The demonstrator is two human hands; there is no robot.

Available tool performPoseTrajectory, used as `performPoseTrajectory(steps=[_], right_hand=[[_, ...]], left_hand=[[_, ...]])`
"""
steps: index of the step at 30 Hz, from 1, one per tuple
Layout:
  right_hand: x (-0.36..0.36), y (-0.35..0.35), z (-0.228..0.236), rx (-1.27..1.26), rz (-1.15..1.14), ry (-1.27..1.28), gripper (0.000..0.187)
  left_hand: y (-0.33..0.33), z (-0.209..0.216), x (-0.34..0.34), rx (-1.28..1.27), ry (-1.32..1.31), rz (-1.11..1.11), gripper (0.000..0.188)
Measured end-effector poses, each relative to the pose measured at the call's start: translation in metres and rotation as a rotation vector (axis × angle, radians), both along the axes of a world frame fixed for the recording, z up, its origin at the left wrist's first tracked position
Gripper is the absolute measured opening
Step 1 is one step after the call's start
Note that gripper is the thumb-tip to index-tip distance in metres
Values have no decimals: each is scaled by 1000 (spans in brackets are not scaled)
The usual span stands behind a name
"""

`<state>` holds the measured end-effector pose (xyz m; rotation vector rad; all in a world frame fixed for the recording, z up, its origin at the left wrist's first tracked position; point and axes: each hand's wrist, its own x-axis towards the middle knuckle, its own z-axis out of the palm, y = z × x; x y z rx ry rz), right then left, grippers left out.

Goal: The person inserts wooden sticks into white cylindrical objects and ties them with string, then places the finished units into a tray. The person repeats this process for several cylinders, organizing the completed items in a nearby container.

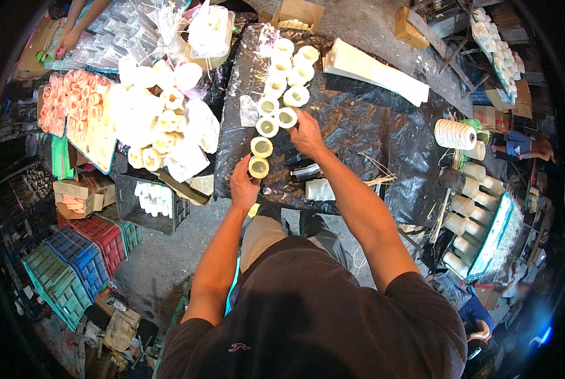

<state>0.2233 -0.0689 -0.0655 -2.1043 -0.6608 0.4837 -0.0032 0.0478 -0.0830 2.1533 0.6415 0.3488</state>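
On the black plastic-covered table, several hollow pale-yellow cylinders, waxy like candle shells, stand upright in a crooked double row point(275, 85) running away from me. My left hand point(242, 184) curls round the side of the nearest cylinder point(258, 167). Just beyond it, touching or nearly so, stands another cylinder point(261, 147). My right hand point(307, 134) has its fingers and thumb against the right side of a cylinder point(286, 117) farther up the row. That hand's fingertips are partly hidden.
White flat sheets point(377, 72) lie stacked at the table's far side. A twine spool point(454, 134) and wick-like sticks point(377, 174) are to the right. Bright white cylinders point(162, 120) crowd the left. Crates point(77, 259) stand lower left. Another person's arm point(80, 25) reaches in at upper left.
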Motion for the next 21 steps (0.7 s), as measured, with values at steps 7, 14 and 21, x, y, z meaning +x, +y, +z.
performPoseTrajectory(steps=[7, 14, 21], right_hand=[[1, -4, -3, 1, -31, 69, 49], [25, -33, -17, 35, -282, 9, 39], [96, -27, 5, 63, -62, 128, 44]], left_hand=[[-1, 1, 1, -57, 26, 31, 59], [-1, -1, -1, -54, 6, 15, 63], [-2, -2, -3, -92, 37, 31, 62]])
